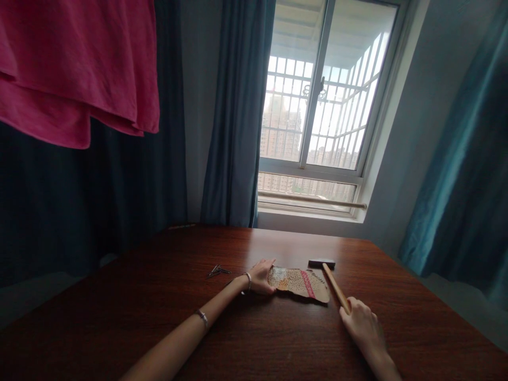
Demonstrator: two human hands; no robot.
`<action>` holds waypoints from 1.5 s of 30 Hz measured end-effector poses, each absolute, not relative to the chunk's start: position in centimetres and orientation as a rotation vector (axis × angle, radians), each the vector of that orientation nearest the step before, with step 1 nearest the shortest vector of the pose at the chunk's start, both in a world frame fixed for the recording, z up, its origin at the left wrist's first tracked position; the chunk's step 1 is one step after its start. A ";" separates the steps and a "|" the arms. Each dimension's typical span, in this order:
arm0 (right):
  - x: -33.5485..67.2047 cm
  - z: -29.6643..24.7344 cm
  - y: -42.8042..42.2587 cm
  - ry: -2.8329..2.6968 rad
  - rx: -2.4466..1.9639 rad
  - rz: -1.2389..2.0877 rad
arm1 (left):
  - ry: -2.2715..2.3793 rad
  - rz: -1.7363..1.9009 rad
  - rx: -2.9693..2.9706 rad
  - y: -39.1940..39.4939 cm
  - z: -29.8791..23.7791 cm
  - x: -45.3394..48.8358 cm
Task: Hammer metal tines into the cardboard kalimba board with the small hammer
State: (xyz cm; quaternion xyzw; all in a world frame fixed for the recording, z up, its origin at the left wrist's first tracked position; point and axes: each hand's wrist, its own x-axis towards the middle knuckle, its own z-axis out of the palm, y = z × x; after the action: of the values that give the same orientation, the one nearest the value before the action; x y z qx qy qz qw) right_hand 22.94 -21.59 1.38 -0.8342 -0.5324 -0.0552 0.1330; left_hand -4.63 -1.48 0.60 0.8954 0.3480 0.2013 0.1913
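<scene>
My left hand (262, 276) is closed on the left end of a thin brown sheet (322, 292), with the thumb at its near edge and the fingers at its far edge. The sheet has a wavy near edge, many small dark dots, a pink-red band and a row of slanted dark marks near its right end. Whether it is leather or cardboard I cannot tell. Wrapped round the wooden handle of a hammer (335, 284) is my right hand (363, 320). The hammer's dark head lies at or just above the table, beyond the sheet's right end.
Several nails (217, 271) lie in a small pile left of my left hand. The brown wooden table (254, 344) reaches to a wall with a barred window (313, 106). Blue curtains (238, 116) hang around it, and a pink cloth (79, 69) hangs at upper left.
</scene>
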 end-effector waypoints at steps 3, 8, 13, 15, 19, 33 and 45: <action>23.0 1.1 -21.7 -1.547 -2.431 -0.162 | 0.972 0.573 2.563 -1.4 0.5 -4.7; 23.3 0.6 -21.3 -1.561 -2.450 -0.104 | 0.919 0.580 2.555 -1.0 0.2 -4.9; 23.8 0.6 -20.9 -1.573 -2.477 -0.032 | 0.882 0.590 2.529 -0.7 0.0 -5.1; 23.6 1.2 -20.6 -1.536 -2.496 -0.150 | 0.872 0.597 2.532 -0.6 0.0 -5.2; 21.7 3.2 -18.8 -1.541 -2.313 -0.435 | 0.847 0.585 2.539 -0.7 0.1 -5.2; 18.0 2.7 -11.7 -1.758 -1.825 -0.351 | 1.365 0.653 2.487 2.0 3.7 -16.6; 18.0 2.7 -12.7 -1.742 -1.776 -0.237 | 1.664 0.315 2.410 2.1 2.3 -22.7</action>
State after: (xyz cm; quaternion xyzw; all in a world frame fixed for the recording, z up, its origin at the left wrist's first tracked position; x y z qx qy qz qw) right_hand 18.01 -12.72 2.66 -0.6744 -0.6613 -0.0901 0.3159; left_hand -22.67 2.13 2.25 0.8143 0.5622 0.1063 0.0981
